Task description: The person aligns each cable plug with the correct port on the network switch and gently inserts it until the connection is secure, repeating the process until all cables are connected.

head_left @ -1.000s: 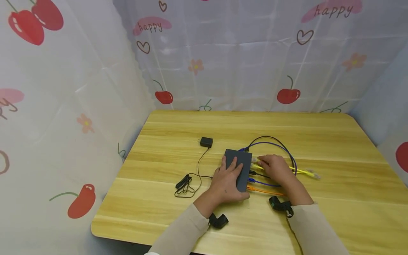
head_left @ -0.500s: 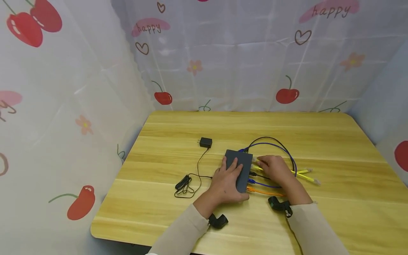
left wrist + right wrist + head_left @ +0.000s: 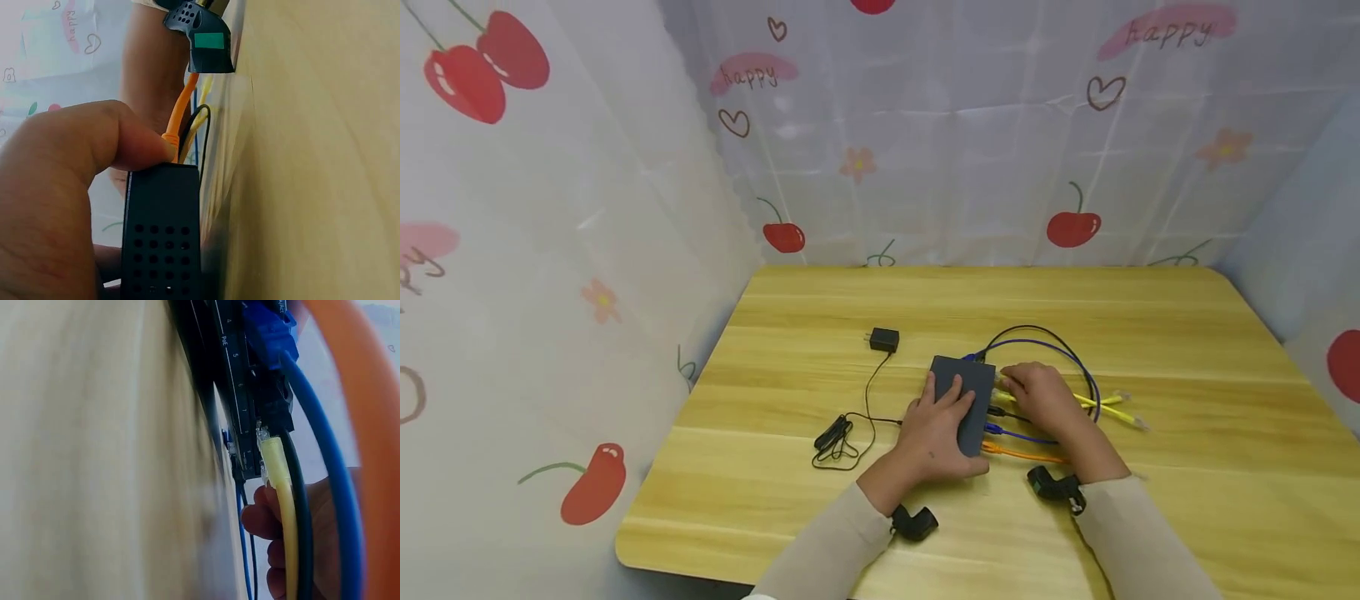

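A dark network switch [image 3: 977, 377] lies flat on the wooden table. My left hand [image 3: 928, 437] holds it, fingers spread across its top and thumb against the port side near an orange cable's plug [image 3: 992, 447]. At the far end of that side my right hand [image 3: 1045, 400] pinches a yellow ethernet cable right at the port; its plug is mostly hidden by the fingers. In the right wrist view another yellow plug [image 3: 273, 459] sits in a port beside those fingertips. Black [image 3: 997, 410] and blue [image 3: 992, 428] cables are plugged in along the same row.
A black power adapter [image 3: 883, 339] lies left of the switch, its bundled cord [image 3: 831, 433] running to the switch. Blue and black cables [image 3: 1037, 333] loop behind the right hand. Two yellow cable ends with clear plugs [image 3: 1141, 423] lie to the right.
My right hand has moved slightly left, closer to the switch's port side. The loose yellow cable ends have shifted and spread apart. My left hand stays on the switch.
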`<state>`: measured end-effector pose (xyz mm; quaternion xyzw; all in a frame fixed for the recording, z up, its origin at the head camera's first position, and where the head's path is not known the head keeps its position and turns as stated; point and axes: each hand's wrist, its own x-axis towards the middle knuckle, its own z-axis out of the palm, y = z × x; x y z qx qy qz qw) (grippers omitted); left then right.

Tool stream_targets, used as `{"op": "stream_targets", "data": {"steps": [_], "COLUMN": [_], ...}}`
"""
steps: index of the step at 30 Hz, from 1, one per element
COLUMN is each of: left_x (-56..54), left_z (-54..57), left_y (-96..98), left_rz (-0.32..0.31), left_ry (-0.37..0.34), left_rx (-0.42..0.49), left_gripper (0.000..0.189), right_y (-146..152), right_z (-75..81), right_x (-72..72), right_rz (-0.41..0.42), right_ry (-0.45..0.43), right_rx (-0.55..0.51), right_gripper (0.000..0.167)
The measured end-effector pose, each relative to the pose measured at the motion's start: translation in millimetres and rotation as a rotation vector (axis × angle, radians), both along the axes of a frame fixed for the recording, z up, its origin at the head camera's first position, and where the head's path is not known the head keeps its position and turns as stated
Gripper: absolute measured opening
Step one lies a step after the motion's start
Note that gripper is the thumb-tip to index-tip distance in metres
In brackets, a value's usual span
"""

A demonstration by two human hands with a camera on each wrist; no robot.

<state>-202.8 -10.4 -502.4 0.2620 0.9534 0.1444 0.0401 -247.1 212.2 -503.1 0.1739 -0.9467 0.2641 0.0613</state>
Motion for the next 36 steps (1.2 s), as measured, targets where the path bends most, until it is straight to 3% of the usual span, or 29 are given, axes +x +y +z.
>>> {"op": "stream_targets", "data": {"steps": [7, 15, 24, 36], "left_x": [6.2, 18.1, 15.5, 23.1], "left_z": [-5.6, -7.2, -10.3, -16.0], "left_y": [-0.2, 4.5, 8.7, 14.2], "left_rz": [0.064, 0.102, 0.128, 0.15], "left_ry": [-0.046, 0.006, 0.028, -0.059], "left_rx": [0.028, 0.017, -0.021, 0.012], "left_gripper": [0.1, 0.101, 0.1, 0.1], "right_y": [-9, -6, -1, 6], "right_z": [-6.8, -6.9, -0.9, -3.0], "right_x": [-1.3, 2.8, 3.4, 22.0], "right_rz": [-0.034, -0.088, -0.117, -0.128], "right_ry": [0.011, -0.022, 0.009, 0.055], "right_rx": [0.031, 0.045, 0.022, 0.058], "right_gripper": [0.027, 0.038, 0.039, 0.041]}}
